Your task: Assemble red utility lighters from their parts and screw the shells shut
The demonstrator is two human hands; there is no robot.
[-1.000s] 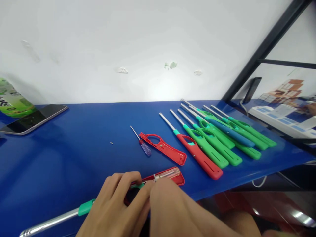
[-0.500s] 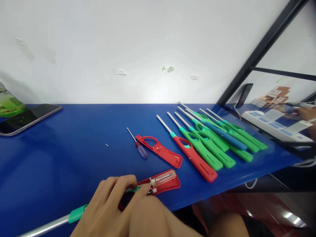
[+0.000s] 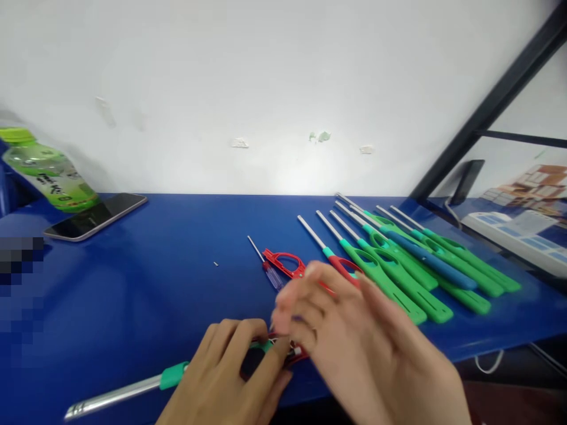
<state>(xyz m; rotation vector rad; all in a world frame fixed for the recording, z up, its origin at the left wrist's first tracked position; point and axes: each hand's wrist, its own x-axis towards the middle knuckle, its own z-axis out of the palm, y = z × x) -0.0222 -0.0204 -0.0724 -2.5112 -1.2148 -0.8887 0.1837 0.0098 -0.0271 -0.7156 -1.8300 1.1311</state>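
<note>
My left hand (image 3: 234, 372) holds down an opened long-necked gas lighter (image 3: 170, 378) near the table's front edge. Its metal tube and green collar point left; part of its red shell shows past my fingers, with white wire and small inner parts. Over the shell's right end is my right hand (image 3: 354, 336), blurred, fingers loosely curved and apart, with nothing visible in them. It hides the lighter's clear fuel tank. Just beyond lie a small purple-handled screwdriver (image 3: 272, 275) and a loose red shell half (image 3: 286, 260), partly covered by my right hand.
Several assembled lighters (image 3: 398, 265), mostly green, lie in a row at the right. A phone (image 3: 97, 215) and a green-labelled bottle (image 3: 53, 174) are at the back left. A tiny metal piece (image 3: 215, 264) lies mid-table. A black frame (image 3: 482, 112) stands at the right.
My right hand has come up from the lower edge over the lighter's right end, now covering the clear tank. My left hand keeps its hold. The view has shifted slightly left.
</note>
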